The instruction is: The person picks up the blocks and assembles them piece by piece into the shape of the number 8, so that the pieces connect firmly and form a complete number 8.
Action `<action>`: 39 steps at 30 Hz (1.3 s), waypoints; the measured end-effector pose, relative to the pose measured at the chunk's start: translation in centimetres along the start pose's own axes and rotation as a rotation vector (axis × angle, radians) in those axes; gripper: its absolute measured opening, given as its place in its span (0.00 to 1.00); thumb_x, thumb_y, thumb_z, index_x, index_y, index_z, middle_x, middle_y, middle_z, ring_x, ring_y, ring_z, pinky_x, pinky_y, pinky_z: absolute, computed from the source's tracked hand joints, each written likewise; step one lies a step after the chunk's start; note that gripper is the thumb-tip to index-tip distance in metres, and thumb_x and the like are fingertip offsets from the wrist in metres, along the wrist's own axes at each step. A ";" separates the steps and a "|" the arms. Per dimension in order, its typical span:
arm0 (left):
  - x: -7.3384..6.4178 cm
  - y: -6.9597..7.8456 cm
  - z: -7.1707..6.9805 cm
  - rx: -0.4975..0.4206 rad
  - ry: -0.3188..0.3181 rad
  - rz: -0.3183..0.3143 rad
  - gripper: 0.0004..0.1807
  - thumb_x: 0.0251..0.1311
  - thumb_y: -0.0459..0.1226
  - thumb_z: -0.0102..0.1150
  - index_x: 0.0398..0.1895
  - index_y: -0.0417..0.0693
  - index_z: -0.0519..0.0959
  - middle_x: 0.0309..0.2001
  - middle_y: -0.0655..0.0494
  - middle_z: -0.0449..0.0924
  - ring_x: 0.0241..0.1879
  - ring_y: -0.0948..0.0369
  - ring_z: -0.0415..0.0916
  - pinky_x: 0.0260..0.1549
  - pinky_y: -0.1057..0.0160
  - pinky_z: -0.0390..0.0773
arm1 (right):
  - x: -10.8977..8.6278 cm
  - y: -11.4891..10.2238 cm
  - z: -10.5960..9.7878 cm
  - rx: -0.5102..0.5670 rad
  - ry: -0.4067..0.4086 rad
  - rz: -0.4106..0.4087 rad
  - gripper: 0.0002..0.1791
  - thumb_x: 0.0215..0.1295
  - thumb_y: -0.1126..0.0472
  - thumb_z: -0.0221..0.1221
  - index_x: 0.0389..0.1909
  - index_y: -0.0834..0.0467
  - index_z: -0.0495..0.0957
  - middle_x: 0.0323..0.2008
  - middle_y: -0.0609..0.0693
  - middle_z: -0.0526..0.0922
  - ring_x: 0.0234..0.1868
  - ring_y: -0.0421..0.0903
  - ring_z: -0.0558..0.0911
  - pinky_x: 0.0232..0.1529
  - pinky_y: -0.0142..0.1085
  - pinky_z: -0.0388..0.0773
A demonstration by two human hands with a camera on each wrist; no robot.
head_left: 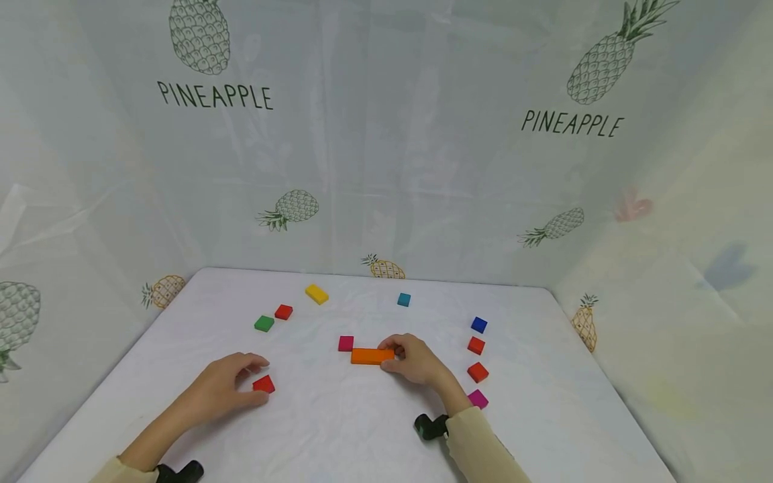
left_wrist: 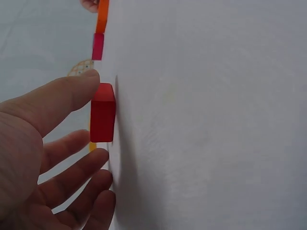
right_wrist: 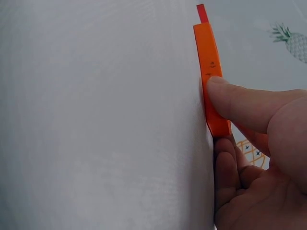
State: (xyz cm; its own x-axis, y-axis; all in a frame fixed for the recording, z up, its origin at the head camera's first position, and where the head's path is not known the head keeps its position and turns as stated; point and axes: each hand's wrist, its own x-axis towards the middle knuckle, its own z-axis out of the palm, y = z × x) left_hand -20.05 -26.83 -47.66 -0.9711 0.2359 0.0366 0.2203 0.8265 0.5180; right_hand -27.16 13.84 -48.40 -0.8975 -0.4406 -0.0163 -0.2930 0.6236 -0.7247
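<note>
On the white table [head_left: 326,436], the right hand [head_left: 413,357] pinches a smooth orange oblong block [head_left: 366,356]. From it, a crimson square block [head_left: 346,343] lies just beside at ten o'clock, a yellow oblong block [head_left: 317,294] at eleven, a teal square block [head_left: 404,299] at one. Toward nine, the left hand [head_left: 220,386] gapes around a red boxy block [head_left: 264,384]; at four, a cream sleeve [head_left: 483,446] partly hides a magenta block [head_left: 478,398].

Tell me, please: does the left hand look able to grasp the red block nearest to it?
Probably yes: the left hand is open around the red block, its thumb and fingers on opposite sides, and nothing appears to stand in the way.
</note>
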 end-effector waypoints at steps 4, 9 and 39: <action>-0.3 0.0 0.2 0.004 0.000 -0.003 0.30 0.50 0.50 0.84 0.56 0.53 0.84 0.48 0.61 0.83 0.49 0.60 0.78 0.50 0.55 0.84 | 0.1 0.1 0.0 -0.001 -0.002 0.005 0.14 0.71 0.57 0.70 0.54 0.51 0.84 0.46 0.47 0.80 0.50 0.48 0.75 0.54 0.43 0.75; -0.5 0.1 0.4 0.028 -0.005 -0.002 0.25 0.49 0.48 0.84 0.50 0.56 0.85 0.46 0.63 0.82 0.48 0.61 0.77 0.52 0.50 0.83 | 0.1 0.2 0.1 -0.002 -0.003 0.004 0.14 0.70 0.57 0.70 0.54 0.51 0.84 0.45 0.47 0.80 0.49 0.48 0.75 0.53 0.43 0.75; 1.7 2.0 1.4 -0.010 -0.046 0.080 0.19 0.55 0.43 0.82 0.49 0.60 0.86 0.41 0.68 0.80 0.45 0.64 0.75 0.47 0.58 0.83 | 0.2 0.3 0.0 -0.003 -0.001 -0.008 0.14 0.71 0.57 0.70 0.54 0.52 0.84 0.45 0.47 0.80 0.49 0.47 0.74 0.52 0.41 0.74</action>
State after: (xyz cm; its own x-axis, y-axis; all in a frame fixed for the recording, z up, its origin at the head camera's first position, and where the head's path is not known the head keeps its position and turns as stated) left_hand -21.10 -24.06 -47.70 -0.9450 0.3248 0.0390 0.2962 0.7989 0.5234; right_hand -27.39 13.95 -48.60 -0.8947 -0.4465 -0.0115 -0.3011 0.6220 -0.7228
